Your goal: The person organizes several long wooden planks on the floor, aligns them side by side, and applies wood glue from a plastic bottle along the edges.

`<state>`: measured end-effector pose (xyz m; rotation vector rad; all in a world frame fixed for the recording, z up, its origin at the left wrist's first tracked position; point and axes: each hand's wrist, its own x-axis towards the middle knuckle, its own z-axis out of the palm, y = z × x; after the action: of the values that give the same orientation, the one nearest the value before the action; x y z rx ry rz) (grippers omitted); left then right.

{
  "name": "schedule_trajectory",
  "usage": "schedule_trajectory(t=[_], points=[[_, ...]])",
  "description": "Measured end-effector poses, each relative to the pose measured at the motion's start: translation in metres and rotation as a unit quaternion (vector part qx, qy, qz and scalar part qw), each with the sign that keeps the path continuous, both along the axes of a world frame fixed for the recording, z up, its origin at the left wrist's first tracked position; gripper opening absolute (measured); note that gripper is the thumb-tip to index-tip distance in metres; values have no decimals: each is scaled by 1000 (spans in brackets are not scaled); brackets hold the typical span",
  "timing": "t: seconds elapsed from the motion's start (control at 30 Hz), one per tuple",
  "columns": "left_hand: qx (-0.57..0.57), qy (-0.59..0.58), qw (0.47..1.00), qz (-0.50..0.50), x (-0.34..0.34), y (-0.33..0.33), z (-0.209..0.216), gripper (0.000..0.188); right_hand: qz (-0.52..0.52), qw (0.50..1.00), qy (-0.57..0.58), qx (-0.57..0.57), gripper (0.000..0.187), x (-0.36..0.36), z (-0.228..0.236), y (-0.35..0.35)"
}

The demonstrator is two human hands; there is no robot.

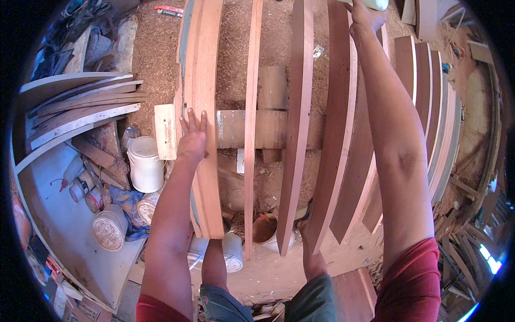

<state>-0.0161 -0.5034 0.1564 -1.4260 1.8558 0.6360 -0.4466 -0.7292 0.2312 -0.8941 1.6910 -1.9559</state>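
Left hand [193, 137] pressed flat, fingers spread, gripping nothing, on long reddish plank [206, 107] laid across wooden crosspiece [268, 129]; right hand [365, 19] far out, grip unclear; probably stiff and heavy, best taken by both edges

The planks [298, 107] are smooth, matt reddish wood; the plank [206, 80] under the left hand [193, 140] looks paler. Rough sawdust covers the floor [155, 59]. The white bucket [145, 163] is dull plastic; the tin lids [109, 229] are metal.
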Motion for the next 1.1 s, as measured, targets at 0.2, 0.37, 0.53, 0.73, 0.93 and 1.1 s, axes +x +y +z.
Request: schedule_trajectory(t=[0.2,0.37,0.53,0.73,0.93,1.1], points=[[-1,-5,1000,-6,-2,-2,-1,136,21,999,30,-6,48,-5,-7,-11],[-31,3,999,-24,7,4,-11,144,0,993,116,22,52,-4,-3,-7],[-23,-8,999,-22,6,3,-15,144,21,996,86,23,52,-7,0,2],[-30,1,999,-23,10,6,-17,145,48,999,18,16,42,-3,7,33],[-10,-6,1000,-1,0,3,-8,144,85,996,-6,35,41,-5,12,79],[-43,19,999,-9,11,8,-21,152,95,995,-16,24,42,2,17,122]])
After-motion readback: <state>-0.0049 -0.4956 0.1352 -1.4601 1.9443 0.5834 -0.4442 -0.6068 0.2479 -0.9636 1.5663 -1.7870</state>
